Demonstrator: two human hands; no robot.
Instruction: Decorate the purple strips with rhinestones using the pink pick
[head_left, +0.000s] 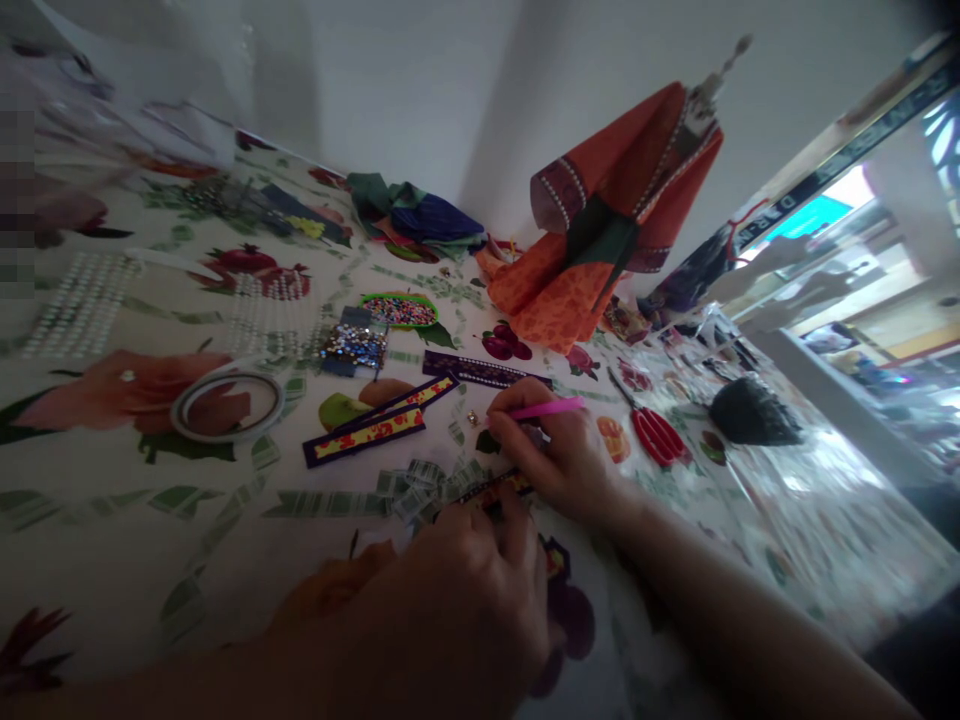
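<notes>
Dark-edged strip (pixel 487 492) with small patterned band, on the flowered tablecloth (pixel 240 560), partly under the left hand (pixel 472 580). Left fingers bent over it, touching; pinching or merely pressing, cannot tell. Right hand (pixel 562 455) just beyond, thumb and fingers closed on a slim pink stick (pixel 551 408).

Ahead: two yellow-and-red strips with purple edges (pixel 367 437), overlapping; roll of tape (pixel 279 410) to their left. Red-handled scissors (pixel 660 435) right of the right hand. Purple strip with white beading (pixel 487 372) behind. Farther: card of shiny stones (pixel 352 345); green-rimmed tray (pixel 436 313) of multicoloured beads. Beyond, small orange garment (pixel 596 225) upright on a stand; white wall (pixel 420 90) behind.
</notes>
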